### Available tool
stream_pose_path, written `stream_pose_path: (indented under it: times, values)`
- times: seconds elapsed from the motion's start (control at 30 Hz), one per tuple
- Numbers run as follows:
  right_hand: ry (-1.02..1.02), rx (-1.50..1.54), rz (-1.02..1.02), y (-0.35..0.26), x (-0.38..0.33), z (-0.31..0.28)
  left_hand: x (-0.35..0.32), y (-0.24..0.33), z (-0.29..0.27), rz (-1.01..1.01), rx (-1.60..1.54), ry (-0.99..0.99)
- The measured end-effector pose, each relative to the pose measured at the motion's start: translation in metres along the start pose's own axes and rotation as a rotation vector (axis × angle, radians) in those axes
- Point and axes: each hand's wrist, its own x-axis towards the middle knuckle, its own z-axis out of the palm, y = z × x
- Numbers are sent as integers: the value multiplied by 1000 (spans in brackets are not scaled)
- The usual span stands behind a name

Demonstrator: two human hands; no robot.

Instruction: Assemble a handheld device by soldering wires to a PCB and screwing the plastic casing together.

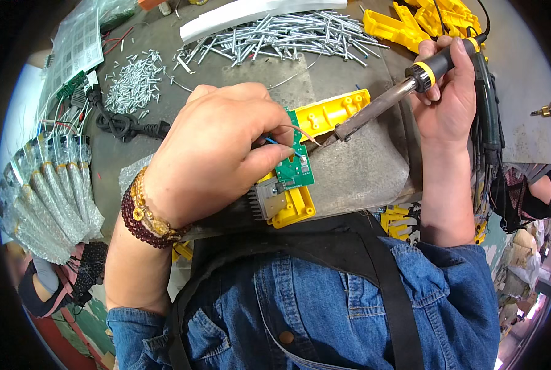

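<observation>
My left hand (pixel 217 151) presses down on a green circuit board (pixel 298 161) that sits in a yellow plastic housing (pixel 324 114) with a grey finned part (pixel 264 200) at its near end. Its fingers pinch thin wires, one blue and one orange (pixel 300 131), against the board. My right hand (pixel 445 92) grips the black and yellow handle of a soldering iron (pixel 380 106). The iron's dark tip touches the board's far edge by the orange wire. The housing rests on a grey metal sheet (pixel 355 169) on the bench.
A heap of long silver screws (pixel 287 34) lies at the back, with a smaller pile of short screws (pixel 133 80) to the left. More yellow housings (pixel 423 21) are at the back right. Bagged parts (pixel 50 197), a black cord (pixel 127 126) and boards lie left.
</observation>
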Motion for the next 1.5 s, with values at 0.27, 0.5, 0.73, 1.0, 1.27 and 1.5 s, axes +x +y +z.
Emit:
stream_pose_path:
  times: [0.27, 0.5, 0.73, 1.0, 1.27, 1.5]
  values:
    - [9, 16, 4, -5, -3, 4, 0, 2, -5, -38, -91, -8]
    - [-76, -182, -251, -15, -54, 20, -11, -7, -27, -109, -417, -101]
    - [-50, -279, -301, -5, -84, 35, -16, -19, -27, -146, -721, 44]
    - [-67, -354, -401, -6, -90, 33, -14, -28, -31, 155, -316, -102]
    - [-44, -363, -396, -8, -93, 29, -10, -20, -27, 119, 58, -3]
    - [-36, -355, -377, -6, -94, 27, -9, -27, -15, 82, 73, -31]
